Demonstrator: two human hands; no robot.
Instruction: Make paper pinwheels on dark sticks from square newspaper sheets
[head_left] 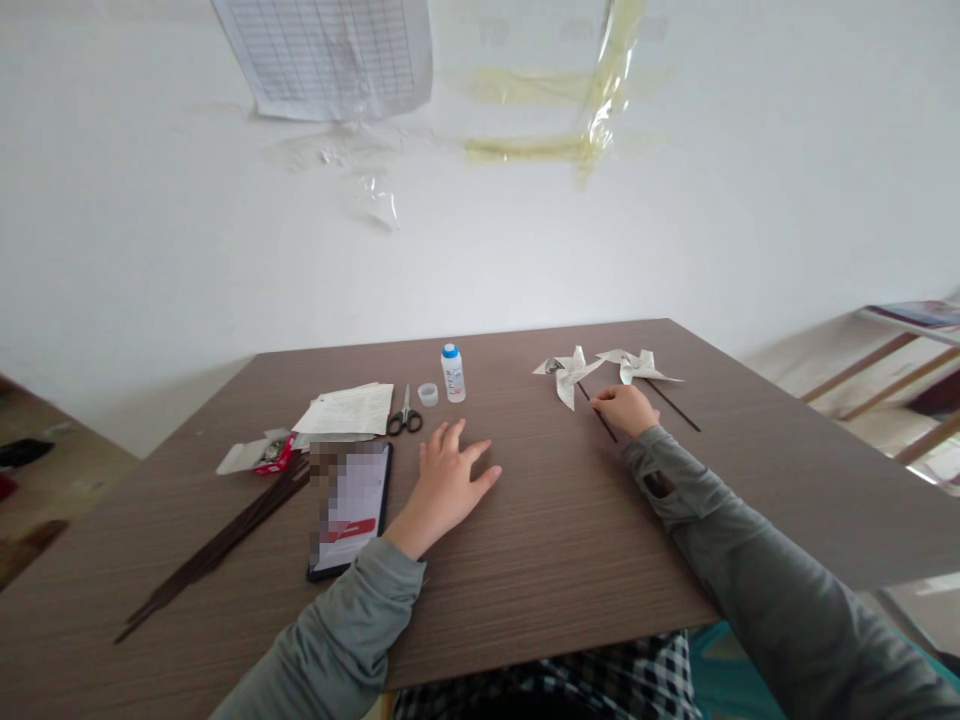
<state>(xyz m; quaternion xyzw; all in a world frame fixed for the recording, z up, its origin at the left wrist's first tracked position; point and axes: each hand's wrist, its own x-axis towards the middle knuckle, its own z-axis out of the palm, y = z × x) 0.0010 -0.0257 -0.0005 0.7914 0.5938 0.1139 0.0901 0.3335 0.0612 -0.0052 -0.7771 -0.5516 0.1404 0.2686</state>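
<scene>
My right hand (626, 408) is closed, its fingertips pinching the dark stick of a paper pinwheel (573, 374) at the right back of the table. A second paper pinwheel (637, 368) on its own dark stick lies just to the right of it. Fingers spread, my left hand (448, 475) is over the table's middle and holds nothing. Close by it are a phone (352, 515) on the left and a pair of scissors (406, 418) farther back. A white bottle with a blue cap (453, 373) stands beyond that hand, beside a small clear cup (428, 394).
A stack of printed paper sheets (345, 412) lies at the left back. In front of it sit an opened red-and-white box (274, 452) with small metallic pieces and a bundle of dark sticks (217, 540). A wall (487, 270) borders the table's far edge.
</scene>
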